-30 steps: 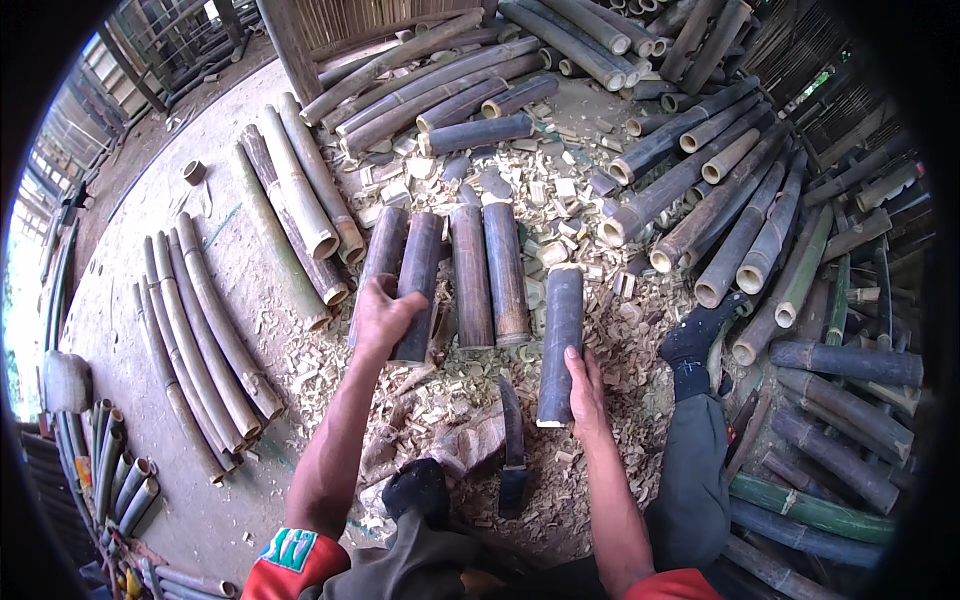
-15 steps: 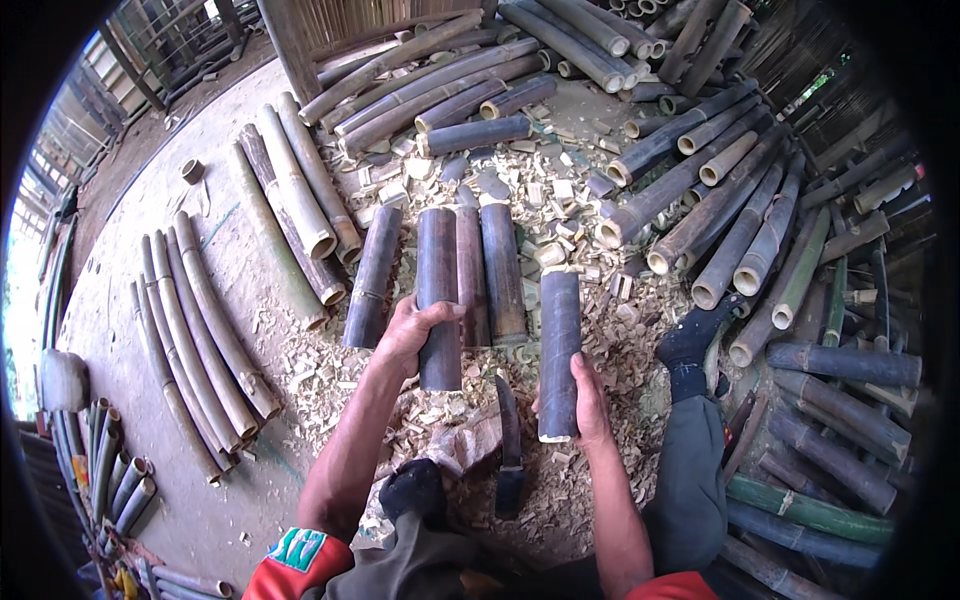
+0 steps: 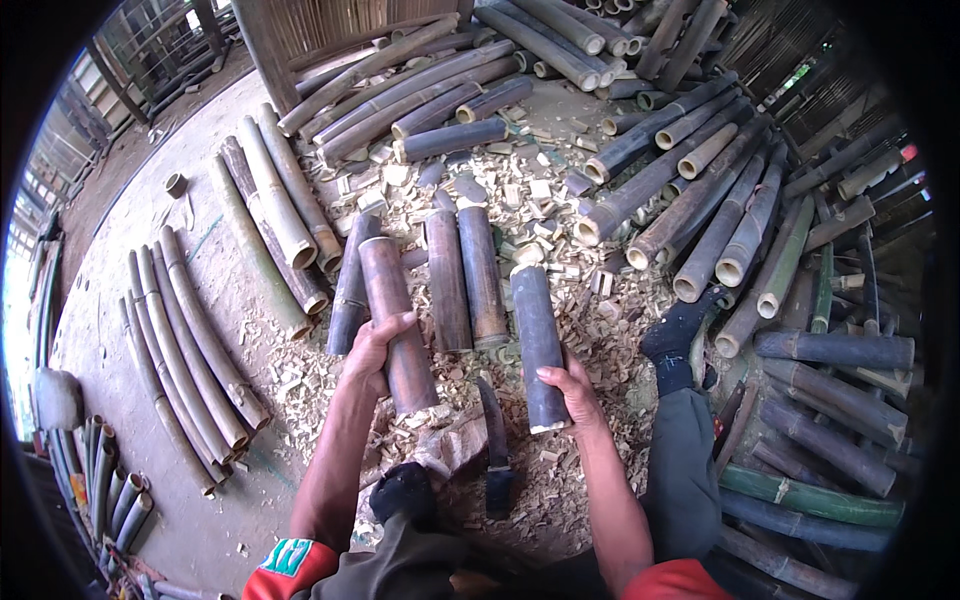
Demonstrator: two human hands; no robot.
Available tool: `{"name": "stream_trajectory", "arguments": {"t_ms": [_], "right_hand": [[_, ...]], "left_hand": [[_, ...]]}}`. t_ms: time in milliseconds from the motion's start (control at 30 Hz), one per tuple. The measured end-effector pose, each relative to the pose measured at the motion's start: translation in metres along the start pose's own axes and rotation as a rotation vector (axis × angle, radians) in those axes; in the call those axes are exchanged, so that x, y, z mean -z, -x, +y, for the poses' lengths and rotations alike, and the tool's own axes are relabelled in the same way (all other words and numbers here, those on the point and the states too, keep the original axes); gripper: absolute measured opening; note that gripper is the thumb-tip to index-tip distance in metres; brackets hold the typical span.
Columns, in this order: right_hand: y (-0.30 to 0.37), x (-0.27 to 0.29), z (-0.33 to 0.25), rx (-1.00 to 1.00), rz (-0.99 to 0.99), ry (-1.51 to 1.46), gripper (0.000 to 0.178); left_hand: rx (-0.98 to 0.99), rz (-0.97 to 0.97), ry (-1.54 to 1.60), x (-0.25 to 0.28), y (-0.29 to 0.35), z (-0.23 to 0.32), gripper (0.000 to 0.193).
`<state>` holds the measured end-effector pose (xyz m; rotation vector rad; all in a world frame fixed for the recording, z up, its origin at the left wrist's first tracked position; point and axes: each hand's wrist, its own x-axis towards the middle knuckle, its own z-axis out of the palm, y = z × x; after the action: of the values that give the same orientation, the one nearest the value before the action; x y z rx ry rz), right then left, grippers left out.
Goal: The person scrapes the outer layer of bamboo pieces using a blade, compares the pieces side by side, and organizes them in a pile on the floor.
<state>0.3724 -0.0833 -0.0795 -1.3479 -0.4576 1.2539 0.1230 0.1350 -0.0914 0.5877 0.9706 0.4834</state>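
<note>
My left hand (image 3: 372, 352) is closed round the lower half of a reddish-brown bamboo section (image 3: 392, 285), its top tilted left. My right hand (image 3: 574, 390) grips a dark grey bamboo section (image 3: 536, 325) near its lower end, thumb across the front. Between and beyond them stand two more cut sections, a brown one (image 3: 447, 285) and a darker one (image 3: 482, 270). Another dark section (image 3: 350, 290) is partly behind the left-hand piece. A broad knife (image 3: 494, 430) with a dark handle lies between my forearms, beside a pale wood block (image 3: 455, 447).
Pale wood chips (image 3: 420, 190) cover the ground around the sections. Long bamboo poles (image 3: 190, 340) lie at the left, with more poles (image 3: 420, 100) at the back. Stacked bamboo (image 3: 700, 220) fills the right side. My right foot (image 3: 668, 345) is near that stack.
The left-hand bamboo section has turned from its dark grey side to a reddish-brown one and leans more to the left. My right thumb now lies across its section. The view has shifted slightly.
</note>
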Motion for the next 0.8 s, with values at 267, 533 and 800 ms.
{"name": "stream_trajectory", "arguments": {"t_ms": [267, 533, 800], "right_hand": [[-0.086, 0.004, 0.003, 0.359, 0.220, 0.548, 0.061], [-0.069, 0.018, -0.001, 0.113, 0.270, 0.570, 0.036], [-0.081, -0.022, 0.004, 0.082, 0.379, 1.140, 0.085]], "left_hand": [[-0.204, -0.024, 0.098, 0.019, 0.026, -0.009, 0.061], [-0.141, 0.120, 0.175, 0.034, 0.037, -0.019, 0.055], [-0.039, 0.173, 0.105, 0.024, 0.054, -0.023, 0.054]]}}
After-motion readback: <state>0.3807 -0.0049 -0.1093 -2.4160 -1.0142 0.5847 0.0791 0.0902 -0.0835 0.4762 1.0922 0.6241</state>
